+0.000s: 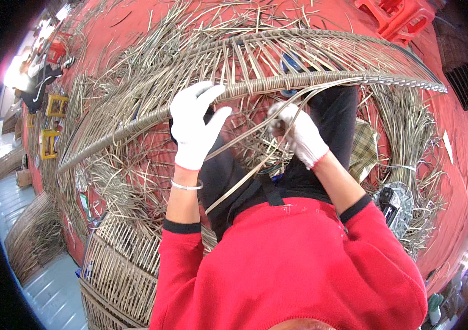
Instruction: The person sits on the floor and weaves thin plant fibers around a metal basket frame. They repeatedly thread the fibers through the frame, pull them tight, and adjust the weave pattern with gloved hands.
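Observation:
A long curved wicker frame (129, 131) lies across in front of me, its near rim wrapped in brown strips and thin ribs running to a far rim. My left hand (194, 126), in a white glove, rests at this wrapped rim with fingers stretched and thumb apart. Nearer the middle, my gloved right hand (303, 135) has its fingers curled in around a loose wicker strip (240, 184); they are partly blurred. Loose strips run from the rim's right part past this hand toward my lap. What lies under the left fingers is hidden.
Cut strips lie scattered over the red floor (465, 181). A tied strip bundle (410, 132) lies at the right, above a dark tool (391, 204). A woven panel (127, 258) lies lower left. Red plastic stools (402, 19) stand far right, yellow ones (50, 144) far left, near another person (40, 82).

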Available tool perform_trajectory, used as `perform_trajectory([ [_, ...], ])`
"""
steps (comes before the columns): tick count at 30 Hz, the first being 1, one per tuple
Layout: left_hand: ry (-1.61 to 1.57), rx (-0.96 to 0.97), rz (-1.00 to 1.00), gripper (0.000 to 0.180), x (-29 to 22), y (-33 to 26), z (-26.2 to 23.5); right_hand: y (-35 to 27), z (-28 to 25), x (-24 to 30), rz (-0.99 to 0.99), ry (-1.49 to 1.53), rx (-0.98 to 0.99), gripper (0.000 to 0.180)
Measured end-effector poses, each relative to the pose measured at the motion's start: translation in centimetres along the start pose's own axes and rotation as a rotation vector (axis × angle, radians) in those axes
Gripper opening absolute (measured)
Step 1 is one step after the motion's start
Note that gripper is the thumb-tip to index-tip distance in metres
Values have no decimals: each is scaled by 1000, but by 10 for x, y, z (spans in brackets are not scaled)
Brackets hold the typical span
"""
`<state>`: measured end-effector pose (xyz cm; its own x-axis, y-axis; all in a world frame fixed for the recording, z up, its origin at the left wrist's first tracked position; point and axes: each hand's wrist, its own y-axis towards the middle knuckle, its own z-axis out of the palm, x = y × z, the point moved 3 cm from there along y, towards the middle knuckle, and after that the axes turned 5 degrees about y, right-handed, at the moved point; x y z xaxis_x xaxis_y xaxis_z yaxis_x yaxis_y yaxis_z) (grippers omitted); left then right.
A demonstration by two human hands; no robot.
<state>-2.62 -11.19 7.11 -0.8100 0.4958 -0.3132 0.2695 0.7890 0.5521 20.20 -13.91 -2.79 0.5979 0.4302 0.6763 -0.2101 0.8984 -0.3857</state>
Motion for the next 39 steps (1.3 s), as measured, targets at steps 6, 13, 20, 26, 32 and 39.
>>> perform_trajectory([
  [6, 58, 13, 87, 42, -46, -2, 8, -48, -14, 61, -455, -533, -110, 37],
  [13, 162, -67, 230, 38, -36, 19, 57, -20, 17, 81, -1350, -1800, -64, 31],
  [20, 188, -110, 187, 30, -27, 12, 74, 4, 11, 66, -1493, -1680, -265, 9],
  [26, 163, -128, 214, 31, -32, 17, 65, -17, -5, 79, -1413, -1464, -306, 17],
  [32, 107, 124, 249, 43, -45, 42, 58, -16, -18, 29, -561, -370, -307, 23],
  [39, -164, 413, 330, 44, -42, 83, 72, 60, 3, -13, -43, 1027, -16, 24],
])
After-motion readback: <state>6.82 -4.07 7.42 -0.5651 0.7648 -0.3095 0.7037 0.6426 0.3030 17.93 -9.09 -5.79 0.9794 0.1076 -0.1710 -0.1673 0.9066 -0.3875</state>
